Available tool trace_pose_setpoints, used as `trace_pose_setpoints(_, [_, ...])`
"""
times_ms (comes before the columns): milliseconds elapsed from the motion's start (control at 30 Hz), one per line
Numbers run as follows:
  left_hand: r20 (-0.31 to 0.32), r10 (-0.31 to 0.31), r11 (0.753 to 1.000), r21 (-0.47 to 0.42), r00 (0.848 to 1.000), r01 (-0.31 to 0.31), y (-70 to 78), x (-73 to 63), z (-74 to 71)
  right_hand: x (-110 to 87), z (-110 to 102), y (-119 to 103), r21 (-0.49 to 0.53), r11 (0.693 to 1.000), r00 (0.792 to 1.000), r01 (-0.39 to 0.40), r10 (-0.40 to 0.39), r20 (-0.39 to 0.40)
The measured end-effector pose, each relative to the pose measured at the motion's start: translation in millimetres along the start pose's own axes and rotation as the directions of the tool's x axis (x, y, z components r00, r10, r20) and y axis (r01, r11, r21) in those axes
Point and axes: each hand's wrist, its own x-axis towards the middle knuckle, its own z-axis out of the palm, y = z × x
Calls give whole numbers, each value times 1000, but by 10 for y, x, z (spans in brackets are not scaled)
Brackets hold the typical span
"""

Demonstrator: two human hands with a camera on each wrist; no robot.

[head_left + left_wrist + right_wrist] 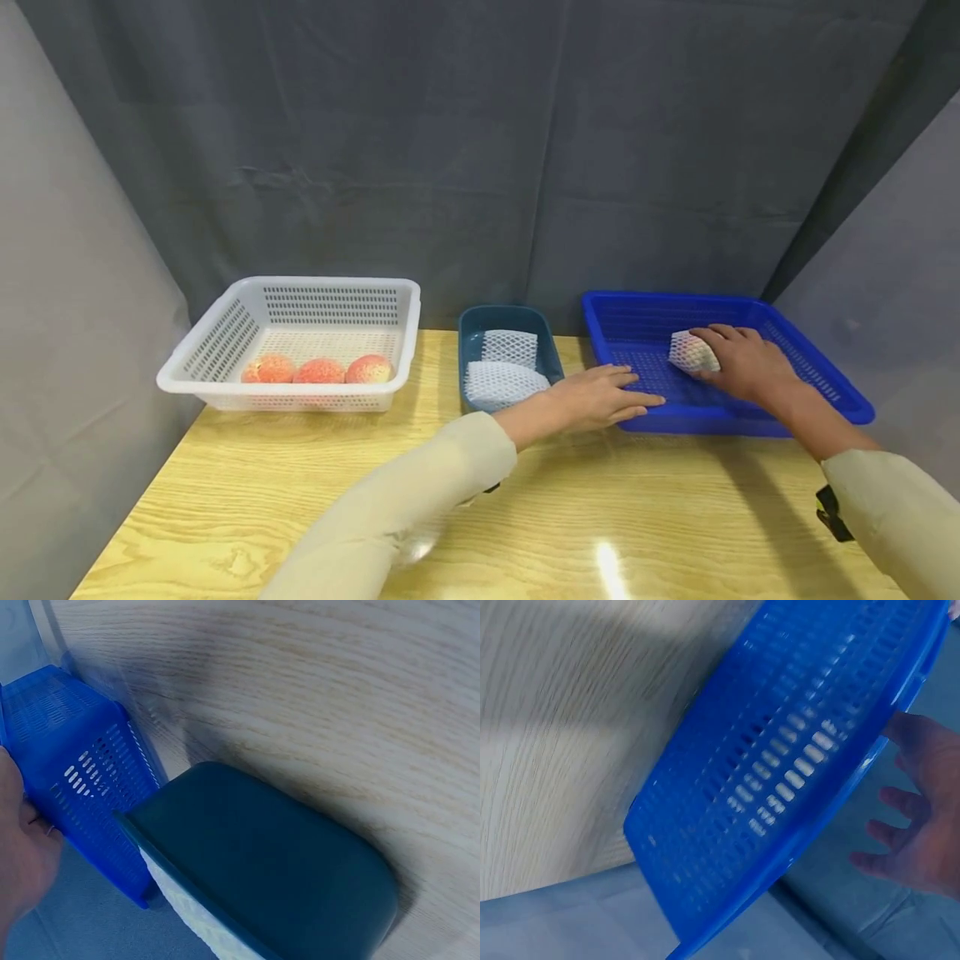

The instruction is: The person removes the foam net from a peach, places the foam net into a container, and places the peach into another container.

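Note:
My right hand (750, 362) reaches into the blue basket (798, 421) and holds a round fruit in a white foam net sleeve (692, 353) near the basket floor. The fruit shows pinkish through the mesh. In the right wrist view the basket wall hides the fruit, and fingers show past the rim. My left hand (600, 397) is at the basket's near left rim, fingers extended and holding nothing visible. Behind its wrist stands a dark teal tray (467, 342) with white foam net sleeves (504, 385) in it.
To the left stands a white perforated basket (180, 385) with three red-and-yellow fruits (321, 372) along its near side. All containers rest on a wooden table (315, 500). A dark grey curtain (360, 150) hangs behind them, with pale cloth panels at both sides.

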Motion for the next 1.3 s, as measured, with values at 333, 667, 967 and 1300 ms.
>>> trace_pose_setpoints(333, [-6,9,1000,25,1000,-9,-17,0,26,169,112,215,64,997,997,-36,32,71])
trace_pose_setpoints(667, [5,14,998,69,1000,-14,11,21,20,214,244,379,120,988,987,-96,79,141])
trace_pose_setpoints(967, [17,11,998,63,1000,-12,27,1,13,231,370,515,84,987,974,-137,119,192])
trace_pose_setpoints(1300, [23,9,998,62,1000,-11,13,10,16,240,418,535,69,989,981,-134,122,151])
